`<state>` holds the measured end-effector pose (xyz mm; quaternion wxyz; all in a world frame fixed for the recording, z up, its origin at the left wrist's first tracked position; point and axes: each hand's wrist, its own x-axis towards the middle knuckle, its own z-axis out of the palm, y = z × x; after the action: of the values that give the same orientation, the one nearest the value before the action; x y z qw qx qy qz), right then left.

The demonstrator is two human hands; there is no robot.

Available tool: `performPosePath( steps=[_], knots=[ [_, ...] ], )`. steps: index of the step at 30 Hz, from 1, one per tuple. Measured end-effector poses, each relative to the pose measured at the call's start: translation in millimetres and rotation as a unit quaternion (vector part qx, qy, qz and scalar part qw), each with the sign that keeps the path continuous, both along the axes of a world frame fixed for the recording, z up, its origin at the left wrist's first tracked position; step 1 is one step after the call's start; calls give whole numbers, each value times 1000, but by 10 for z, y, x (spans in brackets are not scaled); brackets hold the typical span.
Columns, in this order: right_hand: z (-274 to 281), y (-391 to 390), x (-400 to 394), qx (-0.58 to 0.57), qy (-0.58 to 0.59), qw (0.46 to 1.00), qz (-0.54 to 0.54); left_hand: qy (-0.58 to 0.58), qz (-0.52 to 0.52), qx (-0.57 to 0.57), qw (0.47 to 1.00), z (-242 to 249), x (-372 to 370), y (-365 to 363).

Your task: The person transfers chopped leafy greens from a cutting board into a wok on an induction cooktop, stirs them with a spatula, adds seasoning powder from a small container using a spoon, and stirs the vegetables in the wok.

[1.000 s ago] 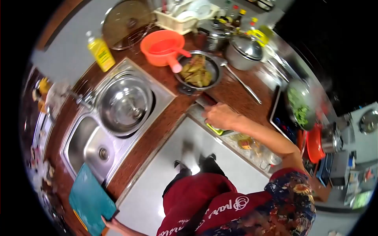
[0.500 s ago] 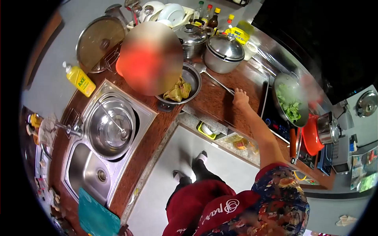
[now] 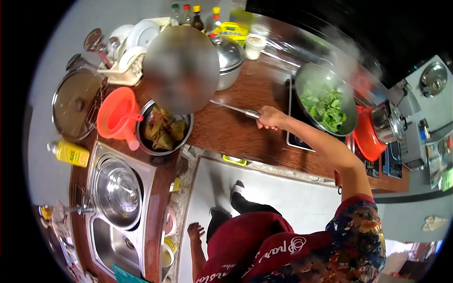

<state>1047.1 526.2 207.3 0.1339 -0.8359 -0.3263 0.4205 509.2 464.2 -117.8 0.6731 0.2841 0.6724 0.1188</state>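
Observation:
My right hand is closed round the handle of a long-handled metal cooking spoon. It hovers over the brown counter; the blurred round patch hides the spoon's head. To its right, a wok of green leafy vegetables steams on the cooktop. My left hand hangs low by my side, fingers apart, holding nothing. A pot with leaf-wrapped parcels stands left of the spoon.
A red plastic dipper and dish soap bottle stand near the sink, which holds a metal basin. A lidded pot and bottles line the back. A red basin is beside the wok.
My view has turned, shifting the counter and wok leftward. My right hand has lifted the spoon from the counter and brought it nearer the wok. My left hand has come more fully into view.

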Motion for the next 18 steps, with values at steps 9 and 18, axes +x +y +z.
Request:
performPosePath(
  steps=[9,18],
  knots=[
    [1165,-1911,-459,112,63,977,-169,-97,-373,10,923,537,886,814],
    [1790,-3349,-71,70,-441,880,-159,-227,-652,36,723,1728,2355,649]
  ],
)
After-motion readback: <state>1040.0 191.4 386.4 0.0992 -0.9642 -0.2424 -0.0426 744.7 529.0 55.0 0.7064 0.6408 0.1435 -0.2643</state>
